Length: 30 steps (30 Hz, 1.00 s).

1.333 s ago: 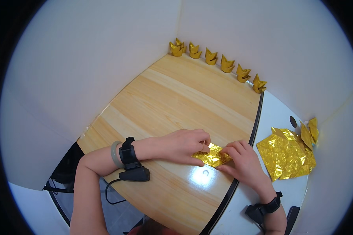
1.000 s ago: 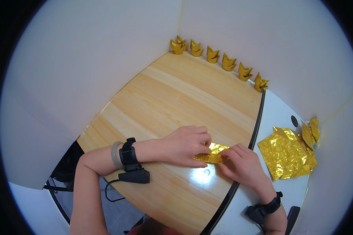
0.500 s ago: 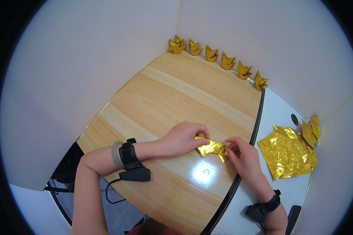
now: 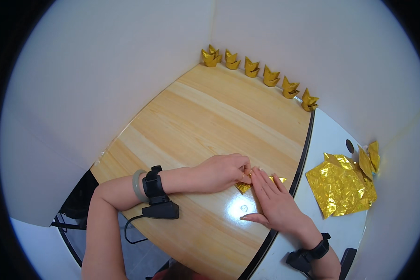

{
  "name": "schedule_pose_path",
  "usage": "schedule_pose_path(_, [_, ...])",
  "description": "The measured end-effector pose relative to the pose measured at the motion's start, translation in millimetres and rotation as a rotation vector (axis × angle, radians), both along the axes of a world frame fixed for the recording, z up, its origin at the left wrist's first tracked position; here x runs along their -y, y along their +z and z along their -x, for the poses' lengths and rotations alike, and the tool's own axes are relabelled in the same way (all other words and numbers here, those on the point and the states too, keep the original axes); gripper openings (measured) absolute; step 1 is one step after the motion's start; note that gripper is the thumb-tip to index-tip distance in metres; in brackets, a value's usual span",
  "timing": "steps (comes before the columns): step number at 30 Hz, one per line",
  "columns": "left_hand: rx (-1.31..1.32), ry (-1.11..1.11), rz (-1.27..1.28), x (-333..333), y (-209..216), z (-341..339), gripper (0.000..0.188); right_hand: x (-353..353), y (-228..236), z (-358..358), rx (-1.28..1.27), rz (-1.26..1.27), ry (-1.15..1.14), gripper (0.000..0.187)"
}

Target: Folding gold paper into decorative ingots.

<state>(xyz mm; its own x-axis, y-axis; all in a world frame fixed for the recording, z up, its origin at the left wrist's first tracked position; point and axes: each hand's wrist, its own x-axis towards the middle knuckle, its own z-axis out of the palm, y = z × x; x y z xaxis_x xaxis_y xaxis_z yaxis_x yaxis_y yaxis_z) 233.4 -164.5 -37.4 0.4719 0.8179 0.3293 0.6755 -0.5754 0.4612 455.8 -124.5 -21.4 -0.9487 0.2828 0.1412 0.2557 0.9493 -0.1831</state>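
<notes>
As left hand (image 4: 224, 172) pinches gold foil (image 4: 242, 188) at nine-o'clock end, right hand (image 4: 277, 207), thumb wide, likely creases; next needs even pressure.

Pale walls (image 4: 121, 70) meet in a corner (image 4: 213, 23) behind a wood-grain surface (image 4: 196, 121) bearing a bright glare (image 4: 238, 208), with a white surface (image 4: 325, 135) adjoining at right and grey floor (image 4: 140, 254) at lower left.

This looks like an office-style workspace, with pale partition walls (image 4: 102, 70) around a wood-grain tabletop (image 4: 196, 121) and white desktop (image 4: 327, 135).
</notes>
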Motion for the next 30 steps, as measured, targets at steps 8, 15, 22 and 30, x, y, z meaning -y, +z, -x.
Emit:
schedule_pose_path(8, [-0.017, 0.009, 0.028, 2.8, 0.7, 3.5, 0.027, -13.4, 9.3, -16.0, 0.248, -0.008, -0.121, 0.083])
schedule_pose_path(15, [0.022, -0.023, 0.072, 1.3, -0.1, 3.9, 0.026, -27.7, 26.6, -28.2, 0.090, 0.070, -0.379, 0.057])
schedule_pose_path(22, [0.008, -0.028, 0.056, 1.5, -2.6, 2.8, 0.027, -28.9, 27.0, -23.5, -0.200, 0.491, -0.448, 0.036])
schedule_pose_path(30, [-0.037, -0.022, 0.050, -0.1, 0.5, -0.9, 0.029, -20.2, 20.0, -13.7, -0.359, 0.836, -0.515, 0.033])
